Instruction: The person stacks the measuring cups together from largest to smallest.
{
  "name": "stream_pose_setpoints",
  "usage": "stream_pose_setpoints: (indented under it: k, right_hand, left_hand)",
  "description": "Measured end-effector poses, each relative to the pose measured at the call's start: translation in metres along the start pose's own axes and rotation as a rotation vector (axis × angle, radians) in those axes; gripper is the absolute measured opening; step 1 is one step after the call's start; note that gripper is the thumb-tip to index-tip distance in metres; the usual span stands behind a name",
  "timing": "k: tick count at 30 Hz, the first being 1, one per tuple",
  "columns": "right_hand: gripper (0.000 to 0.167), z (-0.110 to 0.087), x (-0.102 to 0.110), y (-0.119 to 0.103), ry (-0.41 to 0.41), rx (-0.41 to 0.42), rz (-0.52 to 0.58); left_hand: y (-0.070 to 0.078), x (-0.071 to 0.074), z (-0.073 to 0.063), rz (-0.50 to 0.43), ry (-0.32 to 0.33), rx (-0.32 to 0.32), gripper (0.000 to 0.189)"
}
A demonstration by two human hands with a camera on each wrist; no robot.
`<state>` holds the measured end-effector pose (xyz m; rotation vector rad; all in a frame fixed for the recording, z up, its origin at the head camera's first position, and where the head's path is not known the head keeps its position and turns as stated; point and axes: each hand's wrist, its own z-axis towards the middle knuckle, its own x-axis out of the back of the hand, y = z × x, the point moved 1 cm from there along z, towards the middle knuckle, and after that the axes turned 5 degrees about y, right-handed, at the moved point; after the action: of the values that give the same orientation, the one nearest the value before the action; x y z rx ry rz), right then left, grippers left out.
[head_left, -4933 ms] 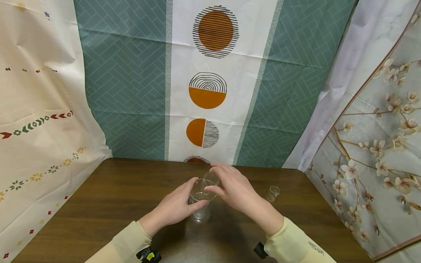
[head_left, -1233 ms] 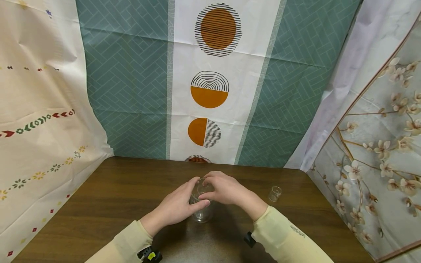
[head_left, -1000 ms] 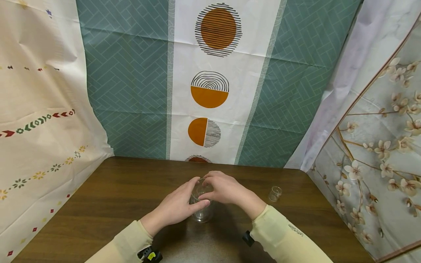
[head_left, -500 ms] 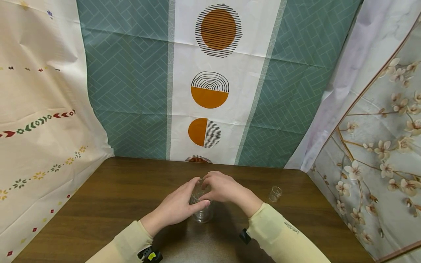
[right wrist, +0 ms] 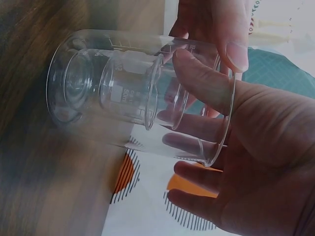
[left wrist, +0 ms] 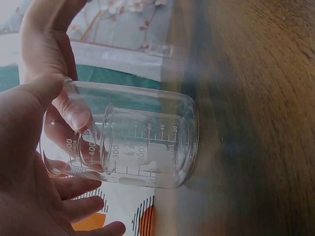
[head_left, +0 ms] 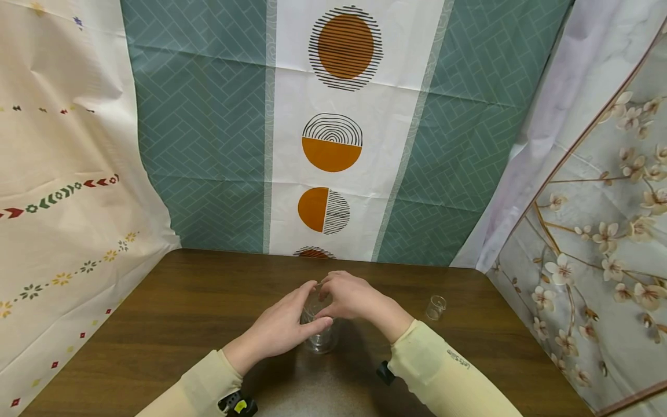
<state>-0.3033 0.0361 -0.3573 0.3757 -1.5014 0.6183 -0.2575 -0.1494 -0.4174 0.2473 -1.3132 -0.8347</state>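
A large clear graduated beaker (head_left: 321, 345) stands upright on the table. My left hand (head_left: 278, 327) grips it near the rim, thumb in front and fingers behind. Inside it sits a medium beaker (left wrist: 147, 142) with white volume marks. My right hand (head_left: 350, 296) reaches over the rim, thumb and fingertips inside the large beaker. They pinch the rim of a smaller beaker (right wrist: 130, 88), which is partly inside the medium one. In the right wrist view, its bottom looks apart from the medium beaker's bottom. Overlapping glass blurs the exact edges.
Another small beaker (head_left: 435, 307) stands alone on the right part of the wooden table (head_left: 198, 301). A green and white patterned cloth (head_left: 208, 145) hangs behind the table, with printed cloths at left and right.
The right hand brought a small beaker from above the large one down into it. Lately the right wrist and forearm have shifted slightly left. The left hand keeps its grip.
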Motion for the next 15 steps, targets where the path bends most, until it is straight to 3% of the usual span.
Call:
stream_pose_setpoints:
  k: [15]
  right_hand:
    - [0.034,0.0005,0.0008,-0.0012,-0.013,0.006,-0.001]
  left_hand:
    - [0.0005,0.0004,-0.0002,0.001,0.002,0.004,0.098]
